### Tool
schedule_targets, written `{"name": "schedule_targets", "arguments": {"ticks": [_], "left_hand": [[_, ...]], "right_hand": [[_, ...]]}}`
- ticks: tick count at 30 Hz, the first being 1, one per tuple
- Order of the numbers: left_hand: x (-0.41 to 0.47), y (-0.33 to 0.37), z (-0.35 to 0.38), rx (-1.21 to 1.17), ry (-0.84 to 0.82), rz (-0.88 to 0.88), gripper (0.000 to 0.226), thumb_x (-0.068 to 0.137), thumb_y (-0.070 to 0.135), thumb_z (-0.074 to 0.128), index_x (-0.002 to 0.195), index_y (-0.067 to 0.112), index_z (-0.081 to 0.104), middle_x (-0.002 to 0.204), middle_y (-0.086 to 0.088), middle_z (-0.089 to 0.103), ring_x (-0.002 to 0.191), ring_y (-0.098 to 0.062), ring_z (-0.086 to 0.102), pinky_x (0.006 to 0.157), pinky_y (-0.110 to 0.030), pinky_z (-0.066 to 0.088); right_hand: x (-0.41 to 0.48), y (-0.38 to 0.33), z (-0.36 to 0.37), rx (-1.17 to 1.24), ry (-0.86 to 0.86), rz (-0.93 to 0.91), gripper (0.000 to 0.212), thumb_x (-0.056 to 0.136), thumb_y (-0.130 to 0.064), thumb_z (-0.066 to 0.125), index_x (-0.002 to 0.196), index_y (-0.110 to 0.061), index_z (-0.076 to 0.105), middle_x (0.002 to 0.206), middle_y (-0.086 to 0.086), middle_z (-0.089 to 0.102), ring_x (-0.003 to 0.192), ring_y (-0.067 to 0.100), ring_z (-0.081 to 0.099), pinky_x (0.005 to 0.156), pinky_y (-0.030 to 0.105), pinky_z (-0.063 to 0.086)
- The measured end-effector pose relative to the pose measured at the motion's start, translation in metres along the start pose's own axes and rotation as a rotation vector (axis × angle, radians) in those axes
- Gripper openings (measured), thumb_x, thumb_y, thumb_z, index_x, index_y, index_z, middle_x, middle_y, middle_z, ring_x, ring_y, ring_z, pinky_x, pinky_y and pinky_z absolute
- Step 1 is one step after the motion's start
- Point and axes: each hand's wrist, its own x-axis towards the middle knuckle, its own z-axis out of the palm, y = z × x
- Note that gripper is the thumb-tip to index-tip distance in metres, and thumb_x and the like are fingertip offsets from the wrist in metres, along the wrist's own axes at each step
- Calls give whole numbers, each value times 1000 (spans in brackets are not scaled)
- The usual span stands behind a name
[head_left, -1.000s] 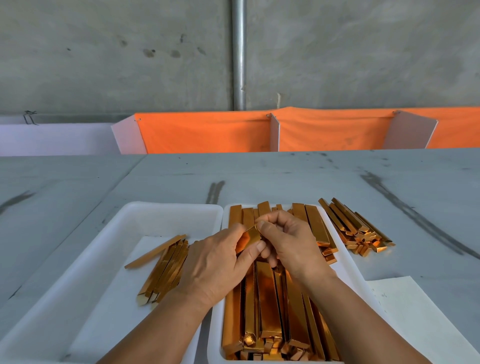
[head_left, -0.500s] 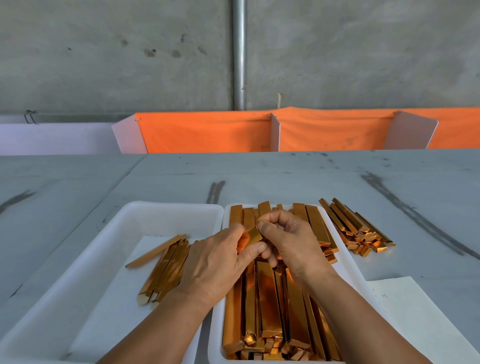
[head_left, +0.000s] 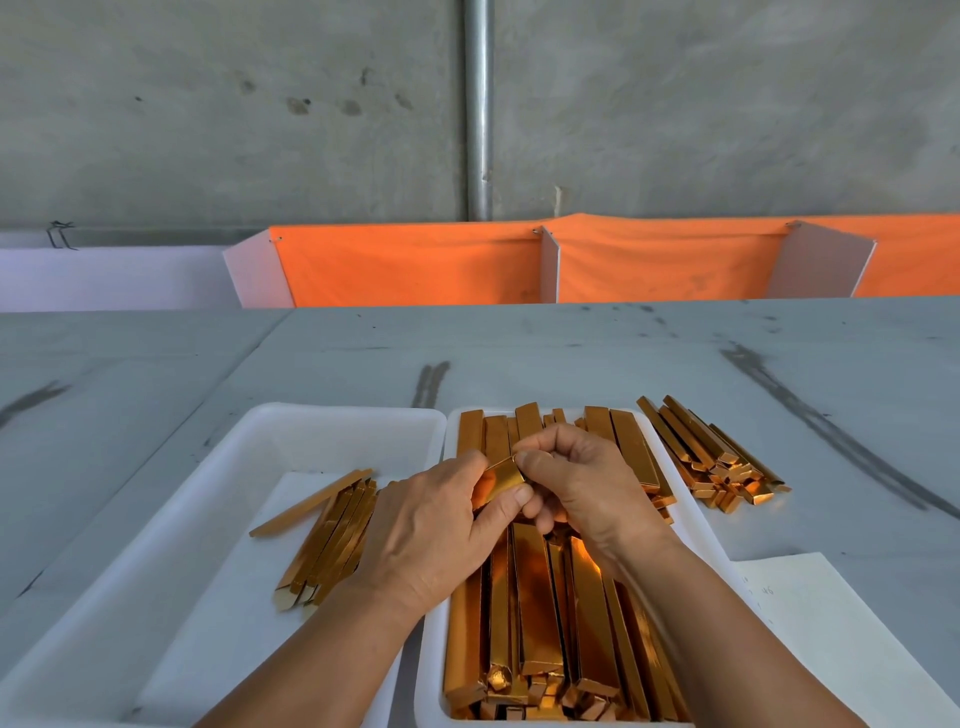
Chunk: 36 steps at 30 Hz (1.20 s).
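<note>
A shiny gold cardboard strip (head_left: 503, 477) is held between both hands above the right white tray (head_left: 429, 675). My left hand (head_left: 436, 530) pinches its near side with thumb and fingers. My right hand (head_left: 582, 483) pinches its far end, fingers curled. That tray is packed with many long gold box strips (head_left: 540, 623) lying lengthwise. The left white tray (head_left: 208, 467) holds a small bundle of flat gold strips (head_left: 332, 535) on white paper.
A loose pile of gold strips (head_left: 711, 457) lies on the grey table (head_left: 519, 353) right of the trays. A white paper sheet (head_left: 821, 613) lies at the near right. Orange cloth panels (head_left: 415, 265) stand along the table's far edge before a concrete wall.
The hands stay in nearly the same place over the right tray; the gold piece between the fingers has turned slightly, showing more of its flat face.
</note>
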Motion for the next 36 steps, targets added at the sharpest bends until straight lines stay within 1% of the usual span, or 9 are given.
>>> {"name": "schedule_targets", "arguments": {"ticks": [8,11,15,19,22,26,31,36], "left_hand": [[0,-1,-2,-51,11,16,53,84,79,18,83,32,42,60,13,43,55,-3,48,51,-16,37],[0,-1,-1,-58,11,26,56,84,81,15,82,32,42,60,11,45,55,-5,50,52,-19,39],[0,-3,0,-99,3,26,57,83,81,18,82,31,45,60,10,47,55,-6,51,52,-22,44],[0,-3,0,-115,4,31,64,80,85,15,82,30,49,58,9,48,55,-7,51,52,-23,45],[0,-4,0,-149,-2,31,65,81,85,19,81,29,51,58,8,50,54,-7,52,53,-27,47],[0,-3,-1,-173,-8,34,64,80,85,22,79,29,52,58,9,50,53,-7,52,52,-25,46],[-1,-2,-2,-154,-5,56,63,80,85,24,77,29,51,56,12,46,50,-7,49,49,-19,39],[-1,-1,-4,-144,7,61,59,81,83,28,77,29,52,54,12,45,50,-8,48,48,-22,42]], "right_hand": [[0,-4,-1,48,-24,62,5,93,-5,62,93,-5,67,58,13,62,42,18,53,43,24,45],[-1,-6,-2,58,-39,62,6,92,-2,63,90,-5,67,60,15,62,43,18,54,41,23,45],[-1,-9,-4,68,-62,64,9,90,1,64,85,-6,67,61,14,63,45,17,56,42,24,47],[-2,-11,-5,65,-72,63,16,87,6,63,78,-7,67,66,13,63,47,17,55,43,23,48],[-3,-14,-5,73,-85,72,19,86,9,62,76,-7,66,69,13,62,47,16,54,43,22,47],[-5,-18,-6,77,-111,89,19,86,11,60,76,-5,65,70,13,60,46,14,53,45,22,47],[-6,-21,-9,61,-141,130,16,86,9,62,78,-4,64,66,11,60,47,13,52,45,22,45],[-5,-20,-10,79,-144,202,15,87,7,62,82,-7,64,64,11,59,51,16,52,44,22,44]]}}
